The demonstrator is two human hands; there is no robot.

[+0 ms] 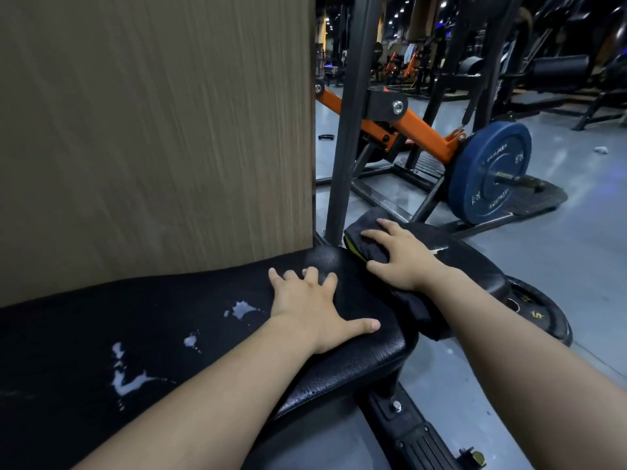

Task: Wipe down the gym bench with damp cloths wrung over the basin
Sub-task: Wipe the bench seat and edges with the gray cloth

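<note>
the dark cloth (pixel 412 305), with a strip of yellow-green showing at one edge, lies draped over the far end of the black gym bench (pixel 169 334), spanning the gap between the long pad and the rounded pad (pixel 475 262) beside it, one end trailing toward the near edge. the right hand (pixel 403 259) presses flat on top of the cloth, fingers fairly straight and slightly spread, thumb lying out along the cloth's near side. the left hand (pixel 312 307) rests palm down on the bare long pad just beside the cloth, fingers fanned wide and thumb stretched out toward the pad's edge, holding nothing. the long pad's surface carries several pale patches (pixel 129 378). a wood-grain panel (pixel 152 130) stands right behind the bench. a dark steel upright (pixel 353 113) rises beyond the cloth, and behind it an orange lever arm (pixel 420 130) carries a blue weight plate (pixel 488 171). a black plate (pixel 543 317) marked 5 lies on the grey floor near the rounded pad.
</note>
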